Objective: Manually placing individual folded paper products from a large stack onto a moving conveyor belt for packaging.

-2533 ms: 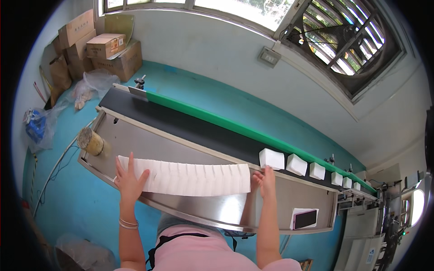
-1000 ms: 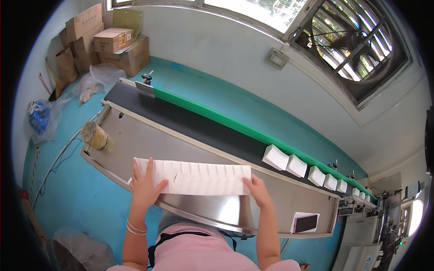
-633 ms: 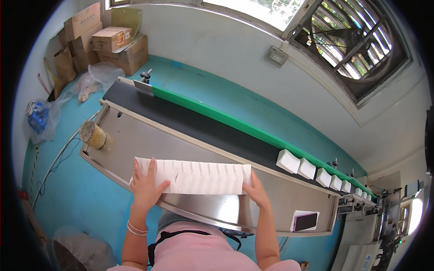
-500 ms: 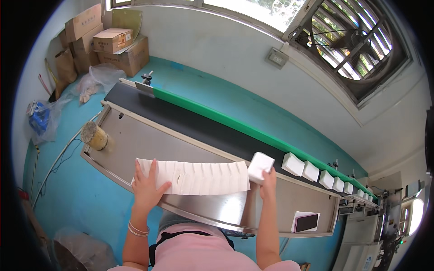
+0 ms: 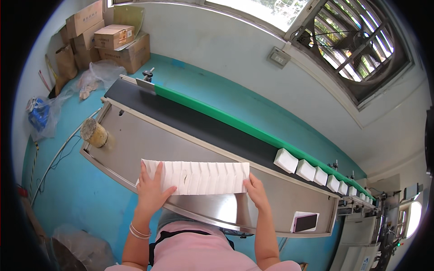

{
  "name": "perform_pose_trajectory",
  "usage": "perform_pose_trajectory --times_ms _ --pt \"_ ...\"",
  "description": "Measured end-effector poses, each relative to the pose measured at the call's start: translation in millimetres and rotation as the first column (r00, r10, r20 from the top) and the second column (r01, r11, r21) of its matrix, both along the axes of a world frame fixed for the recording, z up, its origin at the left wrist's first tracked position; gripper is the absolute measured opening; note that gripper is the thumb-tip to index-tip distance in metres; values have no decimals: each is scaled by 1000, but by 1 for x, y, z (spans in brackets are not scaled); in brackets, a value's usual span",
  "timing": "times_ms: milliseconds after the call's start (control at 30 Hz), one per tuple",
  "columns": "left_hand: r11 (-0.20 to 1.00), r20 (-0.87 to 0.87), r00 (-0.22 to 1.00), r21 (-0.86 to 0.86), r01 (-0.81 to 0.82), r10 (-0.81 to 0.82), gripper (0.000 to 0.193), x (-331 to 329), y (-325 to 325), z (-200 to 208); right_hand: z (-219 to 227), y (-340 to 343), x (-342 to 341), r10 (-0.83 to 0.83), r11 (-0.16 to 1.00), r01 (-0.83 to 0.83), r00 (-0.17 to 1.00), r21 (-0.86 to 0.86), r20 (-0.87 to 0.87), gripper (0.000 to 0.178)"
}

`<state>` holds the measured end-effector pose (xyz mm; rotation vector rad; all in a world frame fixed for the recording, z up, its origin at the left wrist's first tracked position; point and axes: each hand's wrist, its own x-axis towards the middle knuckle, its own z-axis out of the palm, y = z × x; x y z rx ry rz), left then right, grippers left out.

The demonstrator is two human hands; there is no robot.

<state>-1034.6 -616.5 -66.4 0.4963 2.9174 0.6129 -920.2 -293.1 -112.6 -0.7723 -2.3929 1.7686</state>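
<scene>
Together, two hands (image 5: 151,194) on one ridged white bundle (image 5: 208,178), one phone (image 5: 305,223)

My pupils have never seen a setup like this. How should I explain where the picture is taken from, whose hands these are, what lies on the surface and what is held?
There is no robot: the left hand and right hand belong to a person. The view comes from a fisheye camera on that person's head, looking down, so straight edges bend. The hands hold a long row of white folded pieces at its ends. On the metal table are a yellowish cylinder and a phone. Beyond it, white blocks sit on a dark conveyor belt beside a green rail.
</scene>
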Motion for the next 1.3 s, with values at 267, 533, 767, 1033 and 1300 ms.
perform_pose_trajectory --times_ms 267,533,767,1033,1300 --pt "1000 14 1000 18 23 -23 84 1 -1 2 -32 54 -16 -653 732 484 700 -480 -290 44" --pt "992 9 995 81 100 -101 82 7 0 2 18 -17 -8 26 997 -24 999 76 -26 27" --pt "993 25 996 77 84 -86 82 6 2 4 4 -4 -7 88 993 -86 996 87 -17 39" --pt "994 90 993 82 70 -77 81 8 8 18 -23 52 -20 -603 746 447 768 -493 -215 55" --pt "976 48 981 122 179 -186 80 11 9 9 26 -19 -9 46 989 -43 999 142 -19 44"
